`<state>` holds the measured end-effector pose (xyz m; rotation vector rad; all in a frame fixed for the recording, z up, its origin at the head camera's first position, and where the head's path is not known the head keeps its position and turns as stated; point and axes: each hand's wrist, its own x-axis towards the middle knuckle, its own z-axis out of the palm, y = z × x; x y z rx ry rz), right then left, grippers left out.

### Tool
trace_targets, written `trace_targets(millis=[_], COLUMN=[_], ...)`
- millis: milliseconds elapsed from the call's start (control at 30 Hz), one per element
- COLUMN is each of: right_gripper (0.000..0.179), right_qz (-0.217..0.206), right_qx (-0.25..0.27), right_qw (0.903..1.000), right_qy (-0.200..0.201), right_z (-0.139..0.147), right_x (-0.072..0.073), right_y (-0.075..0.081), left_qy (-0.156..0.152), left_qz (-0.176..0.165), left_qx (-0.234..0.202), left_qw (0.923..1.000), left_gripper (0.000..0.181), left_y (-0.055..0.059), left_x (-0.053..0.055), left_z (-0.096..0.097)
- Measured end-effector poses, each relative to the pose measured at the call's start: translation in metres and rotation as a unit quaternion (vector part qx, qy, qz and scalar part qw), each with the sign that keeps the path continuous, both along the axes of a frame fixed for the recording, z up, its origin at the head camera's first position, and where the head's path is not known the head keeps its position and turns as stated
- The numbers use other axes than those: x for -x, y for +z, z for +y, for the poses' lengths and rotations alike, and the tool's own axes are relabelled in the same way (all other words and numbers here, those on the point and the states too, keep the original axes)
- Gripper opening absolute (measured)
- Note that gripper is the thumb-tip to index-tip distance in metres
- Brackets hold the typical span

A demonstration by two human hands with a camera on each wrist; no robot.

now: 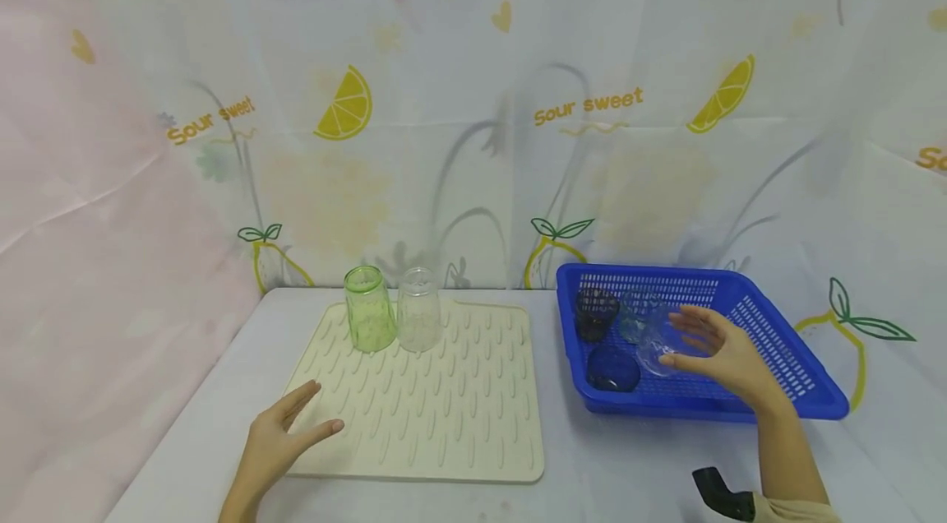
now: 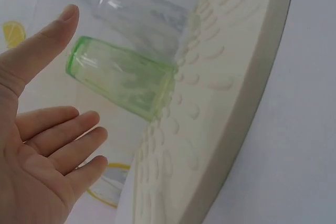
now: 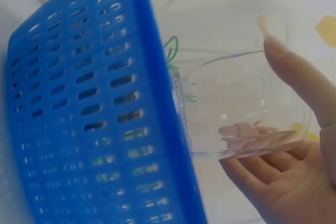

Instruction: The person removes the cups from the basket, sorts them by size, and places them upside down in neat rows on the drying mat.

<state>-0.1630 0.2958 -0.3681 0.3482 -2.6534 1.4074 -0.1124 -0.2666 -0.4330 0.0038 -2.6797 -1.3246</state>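
My right hand (image 1: pixel 721 354) grips a clear glass (image 1: pixel 654 350) over the blue basket (image 1: pixel 802 354). In the right wrist view, the thumb lies along one side of the clear glass (image 3: pixel 236 103) and the fingers show along the other. Over the front left of the cream ridged mat (image 1: pixel 488 424), my left hand (image 1: pixel 274 441) is held open, thumb apart from the fingers, with nothing in it. A green glass (image 1: pixel 370 313) and another clear glass (image 1: pixel 419 313) stand side by side at the mat's back left; the left wrist view shows the green glass (image 2: pixel 121 77) beyond the fingers.
Inside the basket, at its left, are a dark glass (image 1: pixel 595 313), a dark blue glass (image 1: pixel 612 368) and a pale greenish glass (image 1: pixel 632 313). A lemon-print cloth (image 1: pixel 459 178) hangs behind the white table (image 1: pixel 577 457). A black device (image 1: pixel 721 494) sits by the right sleeve.
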Motion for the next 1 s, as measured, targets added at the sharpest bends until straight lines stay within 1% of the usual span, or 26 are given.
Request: trace_targets(millis=[133,233,300,500,733,1000], right_gripper=[0.077,0.075,0.073,0.071,0.071,0.069], right_qz=[0.025,0.042,0.047,0.056,0.070,0.088], right_qx=[0.032,0.059,0.072,0.096,0.123,0.158], right_qw=[0.9991,0.9971,0.9957,0.9919,0.9862,0.9740], right_qy=[0.015,0.026,0.033,0.061,0.087,0.136], right_z=[-0.005,-0.011,-0.016,-0.032,-0.052,-0.077], right_x=[-0.003,-0.005,-0.006,-0.009,-0.009,-0.006], right_y=[0.003,0.004,0.005,0.004,-0.002,-0.010], left_qy=[-0.021,-0.038,-0.047,-0.083,-0.136,-0.190], left_qz=[0.022,0.032,0.038,0.055,0.072,0.087], left_qx=[-0.050,-0.092,-0.109,-0.142,-0.182,-0.201], left_qw=[0.9983,0.9945,0.9922,0.9848,0.9711,0.9569], left_gripper=[0.068,0.062,0.060,0.058,0.058,0.059], left_y=[0.000,-0.001,-0.001,0.004,0.012,0.021], left_x=[0.006,0.011,0.013,0.021,0.035,0.046], left_z=[0.010,0.018,0.025,0.048,0.072,0.100])
